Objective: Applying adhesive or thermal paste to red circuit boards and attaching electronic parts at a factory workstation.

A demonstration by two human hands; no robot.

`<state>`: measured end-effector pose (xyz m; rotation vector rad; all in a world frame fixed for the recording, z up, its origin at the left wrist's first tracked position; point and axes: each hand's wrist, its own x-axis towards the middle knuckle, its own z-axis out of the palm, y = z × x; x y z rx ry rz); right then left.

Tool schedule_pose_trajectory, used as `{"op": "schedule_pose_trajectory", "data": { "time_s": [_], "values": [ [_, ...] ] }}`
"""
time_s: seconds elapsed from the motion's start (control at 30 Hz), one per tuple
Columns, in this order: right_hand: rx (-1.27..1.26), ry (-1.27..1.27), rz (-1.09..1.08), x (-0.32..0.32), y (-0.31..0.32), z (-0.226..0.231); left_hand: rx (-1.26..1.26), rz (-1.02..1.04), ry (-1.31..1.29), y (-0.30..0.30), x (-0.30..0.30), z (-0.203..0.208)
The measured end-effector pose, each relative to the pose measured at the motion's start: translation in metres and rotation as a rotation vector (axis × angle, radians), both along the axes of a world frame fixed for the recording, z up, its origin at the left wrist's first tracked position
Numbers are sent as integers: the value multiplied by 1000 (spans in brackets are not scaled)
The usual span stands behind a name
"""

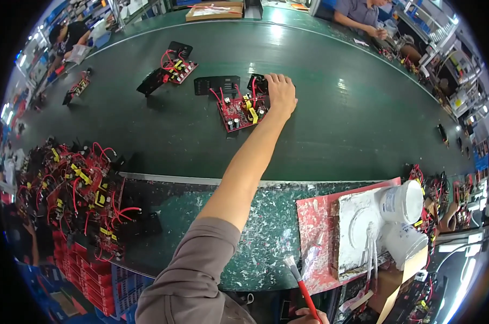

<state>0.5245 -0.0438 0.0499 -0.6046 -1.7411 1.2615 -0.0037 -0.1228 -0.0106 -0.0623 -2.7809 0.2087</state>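
My left hand reaches far out over the green belt, its fingers curled over a black end panel. Red wires join that panel to a red circuit board with yellow-wrapped parts. A second, slotted black panel lies at the board's far left side. Low in the picture, my right hand is closed around a red-handled paintbrush, bristles up and whitish, above the paint-spattered table. Part of the right hand is cut off by the lower edge.
Another wired board and a smaller one lie farther left on the belt. Piled boards crowd the left. At right, a white-smeared tray holds white tubs and brushes on red sheeting. A co-worker sits far right.
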Motion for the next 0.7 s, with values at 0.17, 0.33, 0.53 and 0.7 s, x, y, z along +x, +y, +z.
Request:
{"op": "schedule_pose_trajectory", "data": {
  "time_s": [0.17,0.33,0.53,0.7],
  "values": [
    [-23,-14,3,1,2,-5,167,-292,-38,-10,30,9],
    [-128,156,199,-3,-6,-4,234,-685,78,-27,83,20],
    [-97,154,238,16,-8,-23,-13,-412,-98,-75,81,52],
    [-44,118,148,26,-13,-19,157,-358,-187,-88,89,94]
  ]
}}
